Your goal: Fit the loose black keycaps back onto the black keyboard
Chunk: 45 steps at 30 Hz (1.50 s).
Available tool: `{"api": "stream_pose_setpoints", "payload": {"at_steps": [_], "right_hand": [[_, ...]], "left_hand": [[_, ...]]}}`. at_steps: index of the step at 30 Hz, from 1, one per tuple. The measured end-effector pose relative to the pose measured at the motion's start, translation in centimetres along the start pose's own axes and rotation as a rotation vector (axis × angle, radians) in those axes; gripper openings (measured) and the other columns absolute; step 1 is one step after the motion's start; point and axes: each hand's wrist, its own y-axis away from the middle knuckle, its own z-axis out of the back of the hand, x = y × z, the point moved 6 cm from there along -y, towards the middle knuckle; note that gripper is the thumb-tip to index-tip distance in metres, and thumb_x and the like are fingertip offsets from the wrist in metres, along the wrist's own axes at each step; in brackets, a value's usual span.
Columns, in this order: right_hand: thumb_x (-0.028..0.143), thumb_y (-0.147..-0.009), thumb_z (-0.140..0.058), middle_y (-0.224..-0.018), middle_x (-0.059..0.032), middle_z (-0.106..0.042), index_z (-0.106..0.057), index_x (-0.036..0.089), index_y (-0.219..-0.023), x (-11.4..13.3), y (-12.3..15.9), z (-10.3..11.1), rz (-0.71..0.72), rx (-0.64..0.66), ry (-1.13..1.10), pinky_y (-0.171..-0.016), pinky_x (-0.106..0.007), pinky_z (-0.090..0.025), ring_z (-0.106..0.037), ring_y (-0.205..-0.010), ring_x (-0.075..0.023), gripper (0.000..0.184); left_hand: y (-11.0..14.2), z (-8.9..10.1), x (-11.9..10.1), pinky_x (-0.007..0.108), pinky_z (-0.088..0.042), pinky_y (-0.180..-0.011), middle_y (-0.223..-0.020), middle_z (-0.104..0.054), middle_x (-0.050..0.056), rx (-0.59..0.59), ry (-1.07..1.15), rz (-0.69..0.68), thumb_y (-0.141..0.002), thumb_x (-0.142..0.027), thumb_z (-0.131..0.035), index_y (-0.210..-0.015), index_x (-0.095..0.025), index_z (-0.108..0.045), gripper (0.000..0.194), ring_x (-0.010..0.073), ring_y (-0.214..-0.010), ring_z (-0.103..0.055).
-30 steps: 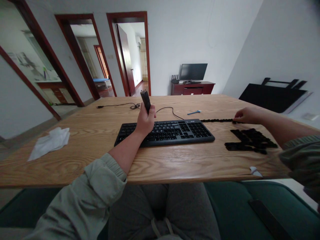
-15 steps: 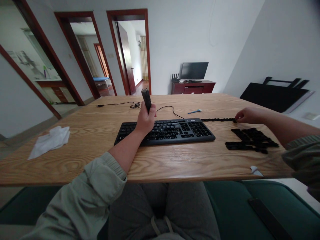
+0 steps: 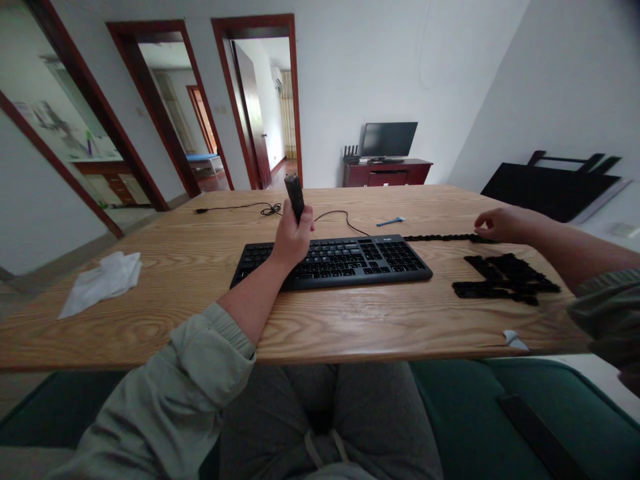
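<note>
My left hand (image 3: 293, 233) is closed around a dark bar-shaped object (image 3: 295, 197), held upright above the keyboard, with small prongs at its top end. Beneath that wrist lies a black keyboard (image 3: 370, 272), its left part covered by the forearm. From the keyboard's back right corner runs a row of small black pieces, apparently keycaps (image 3: 440, 238). My right hand (image 3: 493, 225) is at the far end of this row, fingertips pinched together; what is between them is hidden. Just in front of it lies a cluster of similar black pieces (image 3: 507, 277).
A blue-handled brush (image 3: 390, 222) lies behind the keyboard. The keyboard's cable (image 3: 270, 209) is coiled at the back left. White tissue (image 3: 103, 281) rests on the table's left side, a white scrap (image 3: 514, 339) near its front right edge. Below is a green seat (image 3: 465, 400).
My right hand has shifted slightly to the right and up, and more of the row's end shows beneath its fingers. The left hand still grips the bar-shaped object in nearly the same spot.
</note>
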Motion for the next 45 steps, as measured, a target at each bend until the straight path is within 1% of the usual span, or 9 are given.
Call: {"api": "stream_pose_setpoints", "payload": {"at_steps": [4, 8, 12, 16, 23, 28, 33, 38, 45], "right_hand": [[0.022, -0.074, -0.078, -0.071, -0.0086, -0.066, -0.077, 0.013, -0.086, 5.3, 1.5, 3.6, 0.082, -0.226, -0.127, -0.065, -0.035, -0.033, -0.047, -0.057, -0.0111, 0.015], [0.041, -0.087, -0.064, -0.074, -0.0069, -0.067, -0.075, 0.015, -0.097, 16.4, 6.8, 5.8, 0.421, -0.325, -0.425, -0.062, -0.030, -0.035, -0.049, -0.059, -0.0121, 0.030], [0.049, -0.088, -0.058, -0.080, -0.0054, -0.070, -0.074, 0.018, -0.102, 26.8, 12.0, 2.6, 0.638, -0.131, -0.557, -0.059, -0.027, -0.037, -0.055, -0.063, -0.0139, 0.038], [0.043, -0.087, -0.059, -0.082, -0.0058, -0.073, -0.074, 0.017, -0.098, 31.7, 13.0, -1.5, 0.711, -0.003, -0.583, -0.063, -0.029, -0.040, -0.061, -0.068, -0.0168, 0.032], [0.030, -0.084, -0.060, -0.075, -0.0021, -0.069, -0.073, 0.017, -0.097, 31.7, 12.8, -2.4, 0.778, 0.022, -0.780, -0.061, -0.027, -0.040, -0.057, -0.065, -0.0145, 0.022], [0.043, -0.085, -0.064, -0.069, -0.0004, -0.060, -0.071, 0.015, -0.105, 30.9, 12.8, -2.3, 0.750, 0.014, -0.927, -0.056, -0.026, -0.037, -0.048, -0.060, -0.0126, 0.036], [0.045, -0.087, -0.062, -0.077, -0.0021, -0.064, -0.073, 0.016, -0.103, 30.9, 12.7, -2.3, 0.779, -0.026, -0.985, -0.058, -0.026, -0.037, -0.048, -0.064, -0.0127, 0.035], [0.040, -0.086, -0.062, -0.074, -0.0017, -0.064, -0.073, 0.016, -0.103, 30.6, 12.4, -2.5, 0.741, -0.055, -0.957, -0.056, -0.026, -0.035, -0.048, -0.062, -0.0126, 0.032], [0.044, -0.081, -0.069, -0.086, -0.0059, -0.069, -0.067, 0.017, -0.094, 30.1, 11.8, -2.2, 0.644, -0.091, -1.070, -0.065, -0.030, -0.046, -0.059, -0.072, -0.0165, 0.029]], "left_hand": [[-0.7, 0.1, -0.1, 0.024, -0.040, -0.061, -0.069, -0.052, -0.003, 0.064, 0.020, 0.078, -0.097, -0.032, -0.044, -0.092, -0.021, -0.047, 0.012, 0.0109, -0.063, -0.049], [-0.5, -1.2, -0.1, 0.025, -0.041, -0.063, -0.072, -0.055, -0.001, 0.299, -0.019, 0.133, -0.093, -0.030, -0.047, -0.090, -0.018, -0.054, 0.014, 0.0121, -0.066, -0.050], [0.4, -2.5, -1.0, 0.027, -0.045, -0.070, -0.084, -0.063, 0.002, 0.502, -0.085, 0.091, -0.090, -0.041, -0.055, -0.104, -0.015, -0.064, 0.031, 0.0152, -0.077, -0.056], [0.6, -2.2, -2.0, 0.029, -0.048, -0.078, -0.095, -0.066, 0.006, 0.559, -0.128, 0.021, -0.095, -0.046, -0.048, -0.114, -0.015, -0.066, 0.041, 0.0176, -0.086, -0.058], [0.7, -1.3, -1.7, 0.029, -0.048, -0.081, -0.092, -0.058, 0.004, 0.574, -0.275, -0.110, -0.097, -0.051, -0.045, -0.104, -0.019, -0.069, 0.040, 0.0166, -0.086, -0.055], [1.1, -1.8, -1.9, 0.030, -0.047, -0.085, -0.097, -0.066, 0.004, 0.629, -0.205, -0.102, -0.096, -0.050, -0.048, -0.112, -0.020, -0.070, 0.040, 0.0181, -0.093, -0.059], [1.4, -2.3, -2.0, 0.031, -0.047, -0.086, -0.105, -0.071, 0.004, 0.678, -0.088, -0.048, -0.096, -0.050, -0.049, -0.114, -0.018, -0.069, 0.042, 0.0188, -0.095, -0.063], [1.6, -2.4, -1.4, 0.027, -0.049, -0.070, -0.095, -0.071, 0.004, 0.653, -0.084, 0.014, -0.092, -0.050, -0.055, -0.118, -0.016, -0.065, 0.044, 0.0148, -0.077, -0.062], [1.6, -2.0, -0.3, 0.026, -0.052, -0.067, -0.097, -0.074, 0.007, 0.711, -0.065, 0.104, -0.081, -0.036, -0.071, -0.134, -0.018, -0.059, 0.057, 0.0143, -0.076, -0.066]]}}
